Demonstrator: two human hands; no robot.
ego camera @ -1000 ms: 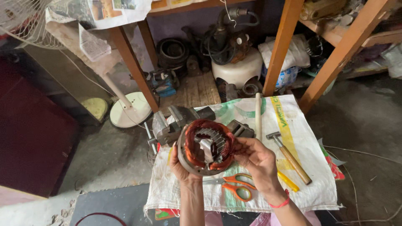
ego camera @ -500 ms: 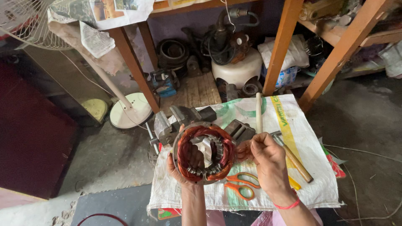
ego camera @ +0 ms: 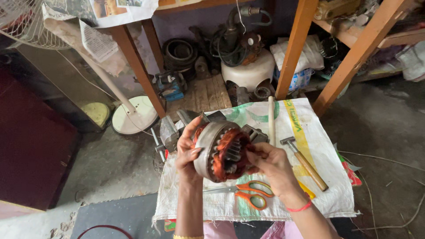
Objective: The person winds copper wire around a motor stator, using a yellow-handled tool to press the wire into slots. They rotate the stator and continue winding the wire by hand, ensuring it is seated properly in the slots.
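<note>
Soft, even daylight fills the scene without glare or hard shadows, dimmer under the shelves (ego camera: pixel 248 48) at the top and on the dark panel (ego camera: pixel 31 159) at left, with sharp focus at centre and wide-angle bending at the edges.

A person's left hand (ego camera: pixel 188 152) grips the metal rim of a motor stator (ego camera: pixel 221 152) wound with copper coils, while the right hand (ego camera: pixel 272 163) pinches the windings at its 3 o'clock edge. Below them, at 6 o'clock, orange-handled scissors (ego camera: pixel 248 194) lie on a white woven sack (ego camera: pixel 310 132) spread on the floor. A wooden-handled hammer (ego camera: pixel 305 163) rests at 3 o'clock, a white rod (ego camera: pixel 271 119) at 1 o'clock. A grey metal housing (ego camera: pixel 170 132) sits at 10 o'clock, near a fan's round base (ego camera: pixel 135 115). Orange wooden shelf legs (ego camera: pixel 294 48) stand at 12 o'clock.
</note>
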